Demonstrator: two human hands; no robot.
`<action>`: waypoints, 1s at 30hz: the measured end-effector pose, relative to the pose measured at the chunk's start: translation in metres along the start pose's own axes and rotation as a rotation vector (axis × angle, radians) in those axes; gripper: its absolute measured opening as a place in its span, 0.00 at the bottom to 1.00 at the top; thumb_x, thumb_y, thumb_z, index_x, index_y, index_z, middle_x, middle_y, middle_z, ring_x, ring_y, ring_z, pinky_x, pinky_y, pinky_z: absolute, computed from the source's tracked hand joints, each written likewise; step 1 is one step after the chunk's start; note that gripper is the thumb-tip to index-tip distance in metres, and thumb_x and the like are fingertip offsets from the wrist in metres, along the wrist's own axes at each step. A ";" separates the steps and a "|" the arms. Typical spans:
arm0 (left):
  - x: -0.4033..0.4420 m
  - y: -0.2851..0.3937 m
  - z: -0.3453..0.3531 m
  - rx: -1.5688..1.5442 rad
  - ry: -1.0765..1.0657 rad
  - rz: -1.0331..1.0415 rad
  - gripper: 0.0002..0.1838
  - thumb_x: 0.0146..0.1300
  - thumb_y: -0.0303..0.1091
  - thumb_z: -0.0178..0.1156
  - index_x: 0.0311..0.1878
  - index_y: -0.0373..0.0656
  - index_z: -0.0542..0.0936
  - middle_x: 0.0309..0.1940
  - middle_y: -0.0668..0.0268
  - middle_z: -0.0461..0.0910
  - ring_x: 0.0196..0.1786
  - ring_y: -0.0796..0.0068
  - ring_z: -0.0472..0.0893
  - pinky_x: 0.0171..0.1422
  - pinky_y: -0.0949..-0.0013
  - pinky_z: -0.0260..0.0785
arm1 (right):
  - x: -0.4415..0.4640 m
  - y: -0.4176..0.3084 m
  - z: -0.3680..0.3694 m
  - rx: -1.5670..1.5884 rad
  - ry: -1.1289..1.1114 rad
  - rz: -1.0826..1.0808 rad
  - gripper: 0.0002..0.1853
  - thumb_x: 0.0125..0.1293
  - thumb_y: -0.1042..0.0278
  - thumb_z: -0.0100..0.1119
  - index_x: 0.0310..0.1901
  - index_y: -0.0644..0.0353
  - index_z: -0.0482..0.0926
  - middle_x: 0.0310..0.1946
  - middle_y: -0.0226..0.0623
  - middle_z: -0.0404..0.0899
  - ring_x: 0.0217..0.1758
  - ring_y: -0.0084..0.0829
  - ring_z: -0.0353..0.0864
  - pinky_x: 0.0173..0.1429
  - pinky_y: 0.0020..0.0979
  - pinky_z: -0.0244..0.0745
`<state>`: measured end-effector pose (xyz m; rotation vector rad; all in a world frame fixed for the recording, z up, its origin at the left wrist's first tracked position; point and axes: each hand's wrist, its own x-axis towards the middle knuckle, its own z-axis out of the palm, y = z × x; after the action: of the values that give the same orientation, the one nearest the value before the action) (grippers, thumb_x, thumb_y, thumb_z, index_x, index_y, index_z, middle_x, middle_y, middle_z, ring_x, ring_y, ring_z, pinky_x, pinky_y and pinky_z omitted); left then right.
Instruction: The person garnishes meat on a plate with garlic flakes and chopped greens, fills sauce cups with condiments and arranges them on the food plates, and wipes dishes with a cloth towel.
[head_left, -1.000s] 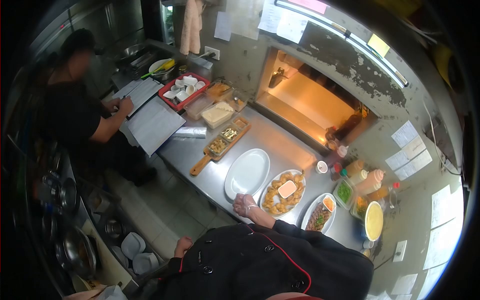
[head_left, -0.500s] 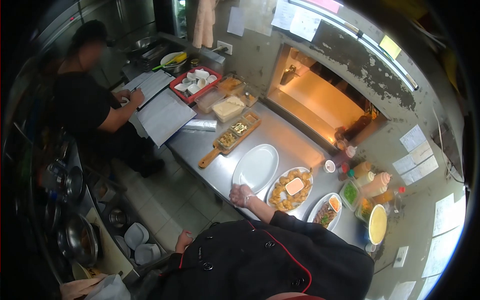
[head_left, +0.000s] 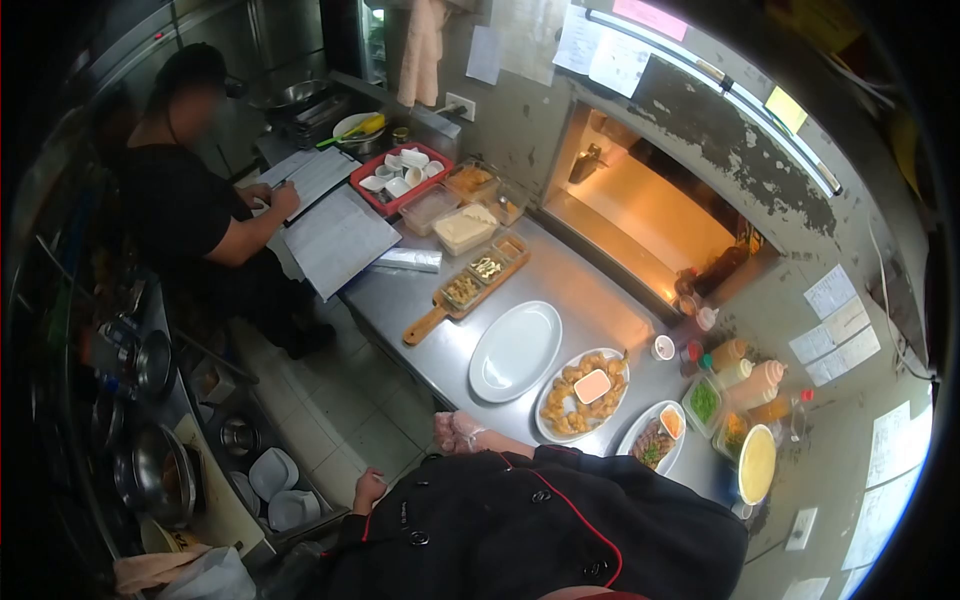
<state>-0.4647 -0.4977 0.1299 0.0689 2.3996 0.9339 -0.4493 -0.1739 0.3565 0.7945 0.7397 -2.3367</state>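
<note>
My right hand point(head_left: 459, 433), in a clear glove, is at the counter's front edge, close to my body. Its fingers are too blurred to read, and it is apart from the plates. The nearest dish is a bare white oval plate point(head_left: 516, 352). Beside that lies an oval plate of fried golden pieces point(head_left: 567, 396) around a tub of orange sauce point(head_left: 592, 387). Farther right sits an oval plate with browned meat and green garnish point(head_left: 653, 443). Low at my side, my left hand point(head_left: 369, 490) has its fingers curled; whatever they may hold is hidden.
A wooden board with small dishes point(head_left: 465, 291), food tubs point(head_left: 465, 229) and a red tray of white cups point(head_left: 401, 180) line the counter. Squeeze bottles point(head_left: 762, 378) stand right, by the lit pass window point(head_left: 630, 230). At left, a co-worker point(head_left: 185, 190) writes on papers.
My right hand has drawn back from the rim of the bare oval plate toward my body. The camera view has shifted slightly. My left hand stays low at my side.
</note>
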 end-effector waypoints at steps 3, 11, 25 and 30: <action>-0.011 0.020 -0.004 0.020 -0.069 -0.027 0.15 0.44 0.28 0.53 0.40 0.46 0.76 0.27 0.55 0.80 0.36 0.56 0.80 0.42 0.61 0.71 | 0.006 0.008 -0.005 -0.080 -0.008 0.065 0.11 0.57 0.68 0.37 0.18 0.46 0.61 0.14 0.23 0.56 0.14 0.23 0.52 0.17 0.27 0.42; -0.029 0.026 0.002 0.082 -0.088 -0.054 0.17 0.44 0.28 0.54 0.41 0.48 0.77 0.29 0.56 0.80 0.37 0.57 0.80 0.43 0.61 0.71 | 0.013 0.021 -0.014 -0.049 -0.010 0.096 0.12 0.61 0.69 0.33 0.24 0.48 0.68 0.18 0.22 0.64 0.17 0.22 0.57 0.20 0.26 0.49; -0.096 0.037 0.010 0.092 -0.029 -0.190 0.20 0.35 0.29 0.59 0.38 0.49 0.79 0.26 0.60 0.80 0.35 0.62 0.80 0.43 0.63 0.72 | 0.006 0.045 -0.020 -0.014 -0.062 0.152 0.11 0.55 0.71 0.36 0.16 0.51 0.60 0.12 0.26 0.55 0.15 0.25 0.54 0.19 0.29 0.47; -0.146 0.026 -0.001 -0.014 0.416 -0.266 0.23 0.31 0.44 0.72 0.34 0.48 0.78 0.29 0.61 0.79 0.36 0.59 0.79 0.42 0.60 0.72 | 0.014 0.060 -0.031 0.038 -0.021 0.328 0.11 0.58 0.73 0.36 0.18 0.52 0.58 0.12 0.26 0.53 0.15 0.23 0.51 0.19 0.27 0.45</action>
<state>-0.3462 -0.5142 0.2172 -0.4827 2.6861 0.9065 -0.4088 -0.1995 0.3073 0.8376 0.5136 -2.0648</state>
